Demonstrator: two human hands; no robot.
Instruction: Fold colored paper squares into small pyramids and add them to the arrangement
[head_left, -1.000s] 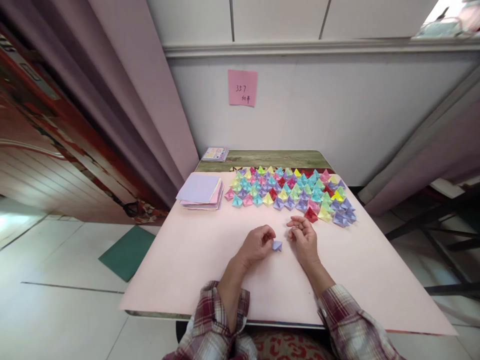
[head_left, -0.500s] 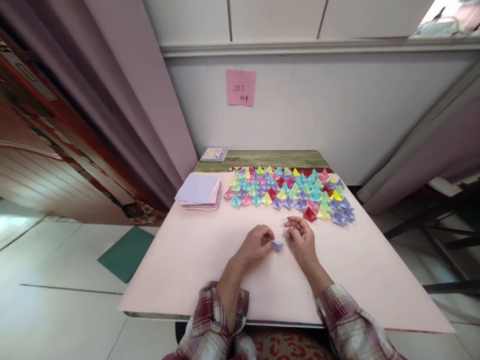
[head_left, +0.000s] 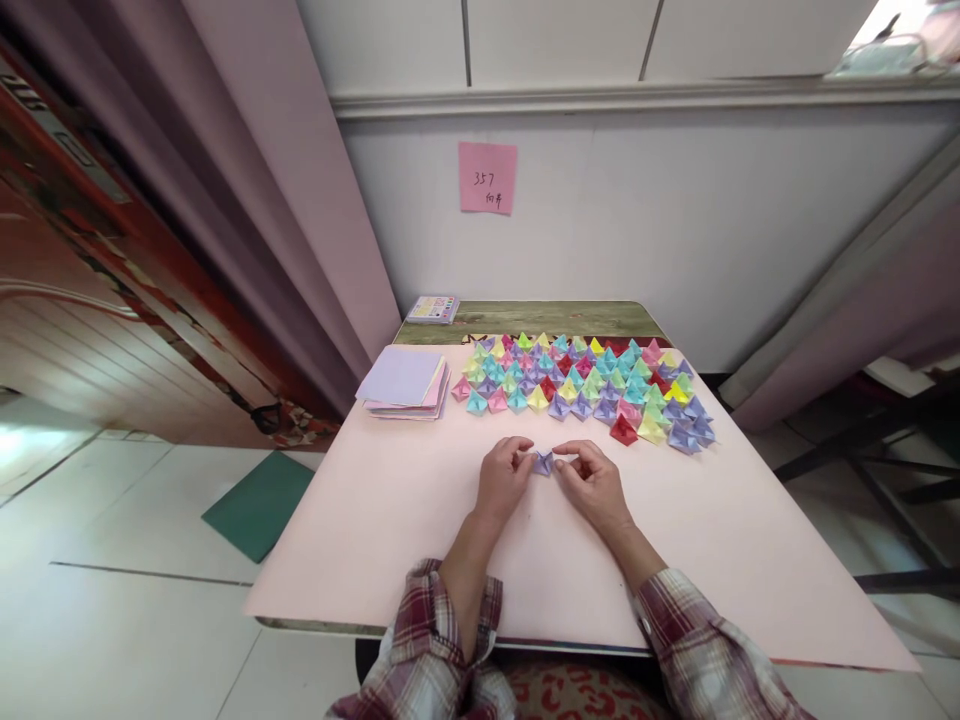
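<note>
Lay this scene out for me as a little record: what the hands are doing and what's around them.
Left hand: fingertips at the left end of a small purple folded paper
Right hand: fingertips at the same paper's right end
Beyond the hands: rows of folded paper pieces in purple, blue, green, yellow, pink and red
Far left of table: a stack of square paper, lilac sheet on top
Table covering: pale pink
On the wall: a pink note with handwritten "357"
On the floor: a flat green piece
</note>
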